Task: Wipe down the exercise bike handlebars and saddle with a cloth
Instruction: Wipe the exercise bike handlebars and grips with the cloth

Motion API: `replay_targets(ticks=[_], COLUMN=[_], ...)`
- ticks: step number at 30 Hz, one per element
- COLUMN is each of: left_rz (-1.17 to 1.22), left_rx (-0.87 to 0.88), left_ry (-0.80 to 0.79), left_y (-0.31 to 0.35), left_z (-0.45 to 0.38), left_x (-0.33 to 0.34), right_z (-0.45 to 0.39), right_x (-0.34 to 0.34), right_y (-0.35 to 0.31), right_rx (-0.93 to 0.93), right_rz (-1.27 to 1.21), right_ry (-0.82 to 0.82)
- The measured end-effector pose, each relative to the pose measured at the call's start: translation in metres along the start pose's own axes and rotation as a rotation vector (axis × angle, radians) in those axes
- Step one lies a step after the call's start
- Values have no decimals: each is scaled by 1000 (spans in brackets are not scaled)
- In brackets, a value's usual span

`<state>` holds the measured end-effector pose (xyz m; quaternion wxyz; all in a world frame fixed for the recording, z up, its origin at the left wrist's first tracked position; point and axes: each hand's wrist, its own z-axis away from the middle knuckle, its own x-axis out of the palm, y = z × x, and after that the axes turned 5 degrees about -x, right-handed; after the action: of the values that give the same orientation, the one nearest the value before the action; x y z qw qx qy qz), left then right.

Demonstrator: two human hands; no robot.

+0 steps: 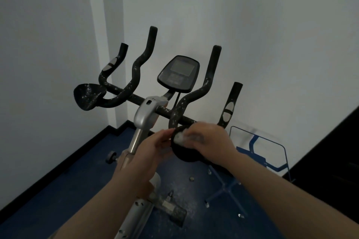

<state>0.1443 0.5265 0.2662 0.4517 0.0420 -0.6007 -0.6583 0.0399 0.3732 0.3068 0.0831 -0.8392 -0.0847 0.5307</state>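
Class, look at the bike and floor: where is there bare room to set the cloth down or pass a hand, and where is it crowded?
Bare blue floor lies between the wall skirting and the silver bike post. A hand could pass between the console and the left inner handlebar. It is crowded at the right elbow pad, where the left hand and right hand meet round the cloth, and by the blue rack.

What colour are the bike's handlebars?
The handlebars are black, flecked with whitish specks, as the head view shows.
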Motion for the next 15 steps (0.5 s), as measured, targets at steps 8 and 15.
replay_targets(ticks=[8,15], left_rz=[-146,-449], left_rx=[61,305], left_ry=[100,154], left_y=[0,1], left_z=[-8,-18], left_x=[7,5], right_z=[9,-15], right_x=[46,-45], right_y=[-28,-4], right_rx=[109,166], right_rz=[173,-101], right_ry=[315,-444])
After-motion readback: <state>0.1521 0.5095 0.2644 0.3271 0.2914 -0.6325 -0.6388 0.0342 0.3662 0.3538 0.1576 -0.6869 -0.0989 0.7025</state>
